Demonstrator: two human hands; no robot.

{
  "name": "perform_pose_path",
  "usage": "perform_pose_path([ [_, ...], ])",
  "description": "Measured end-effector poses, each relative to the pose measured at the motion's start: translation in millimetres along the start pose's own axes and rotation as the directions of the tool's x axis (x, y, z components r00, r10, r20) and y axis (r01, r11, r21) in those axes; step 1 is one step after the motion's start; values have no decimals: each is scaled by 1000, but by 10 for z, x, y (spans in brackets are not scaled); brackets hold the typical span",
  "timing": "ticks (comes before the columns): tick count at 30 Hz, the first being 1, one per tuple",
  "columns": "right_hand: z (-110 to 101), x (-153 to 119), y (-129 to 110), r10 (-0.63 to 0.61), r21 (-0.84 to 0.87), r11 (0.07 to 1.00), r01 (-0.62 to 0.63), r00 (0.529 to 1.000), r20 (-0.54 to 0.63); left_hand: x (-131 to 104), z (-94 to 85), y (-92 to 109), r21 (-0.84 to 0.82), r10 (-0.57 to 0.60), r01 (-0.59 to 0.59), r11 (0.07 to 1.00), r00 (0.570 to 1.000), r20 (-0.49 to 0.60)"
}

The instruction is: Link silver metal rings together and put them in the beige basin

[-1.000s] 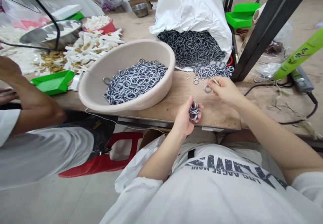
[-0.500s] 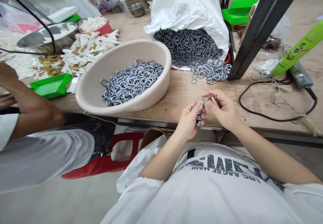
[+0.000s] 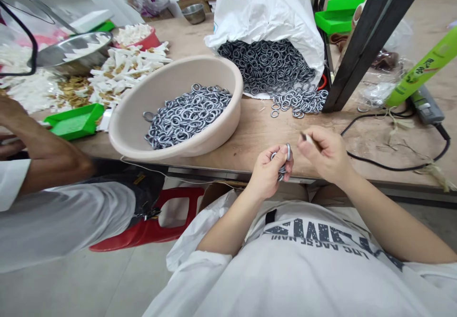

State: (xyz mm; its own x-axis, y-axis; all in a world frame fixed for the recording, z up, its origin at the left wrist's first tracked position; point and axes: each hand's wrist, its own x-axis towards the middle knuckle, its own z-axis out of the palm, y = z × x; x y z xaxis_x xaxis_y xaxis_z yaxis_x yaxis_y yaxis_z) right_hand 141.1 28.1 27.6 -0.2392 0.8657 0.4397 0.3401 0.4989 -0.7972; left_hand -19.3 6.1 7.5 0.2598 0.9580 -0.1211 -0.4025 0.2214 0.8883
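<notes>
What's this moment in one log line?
left hand: holds shiny grey rings | right hand: holds dark-tipped stick | round beige basin: more rings

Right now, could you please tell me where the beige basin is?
In the head view, the beige basin stands on the bench, left of the left hand, beside the white sack.

a shiny gray ring [image 3: 289, 152] stands nearly upright at the thumb of the left hand [image 3: 264, 172], above a cluster of matching rings [image 3: 282, 170] partly hidden by the fingers. a slim, dark-tipped tool [image 3: 304, 137], blurred, is pinched in the right hand [image 3: 326, 154], just beside them.
</notes>
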Motion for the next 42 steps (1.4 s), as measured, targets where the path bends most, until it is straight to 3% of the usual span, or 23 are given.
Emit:
perform_pose_path([
  [4,-77,-121,-55,-125,-223,961,161,978,167,2,-14,7,1,1,-1,1000,1000,-22],
  [13,-132,-126,-96,-139,-329,921,207,966,218,-24,-42,1,57,10,-11,998,1000,13],
  [22,-164,-134,-148,-136,-353,911,214,963,232,-20,-63,33,97,0,-3,995,1000,25],
  [25,-168,-86,1,-52,-323,939,123,974,221,-72,-59,61,126,0,-9,992,997,74],
  [28,-146,96,298,134,-287,953,-100,986,101,-129,-63,77,149,-21,-1,989,989,145],
  [30,-85,305,490,195,-300,941,-157,976,99,-132,-84,76,114,-21,3,993,988,151],
  [34,188,816,707,155,-519,852,-67,980,128,-67,-170,76,11,-7,6,1000,999,41],
  [37,422,1113,785,137,-551,834,-27,978,159,-28,-259,114,-46,-5,2,999,998,-65],
  [42,498,1201,818,115,-515,857,-19,981,154,17,-408,193,-201,-86,43,979,974,-210],
])
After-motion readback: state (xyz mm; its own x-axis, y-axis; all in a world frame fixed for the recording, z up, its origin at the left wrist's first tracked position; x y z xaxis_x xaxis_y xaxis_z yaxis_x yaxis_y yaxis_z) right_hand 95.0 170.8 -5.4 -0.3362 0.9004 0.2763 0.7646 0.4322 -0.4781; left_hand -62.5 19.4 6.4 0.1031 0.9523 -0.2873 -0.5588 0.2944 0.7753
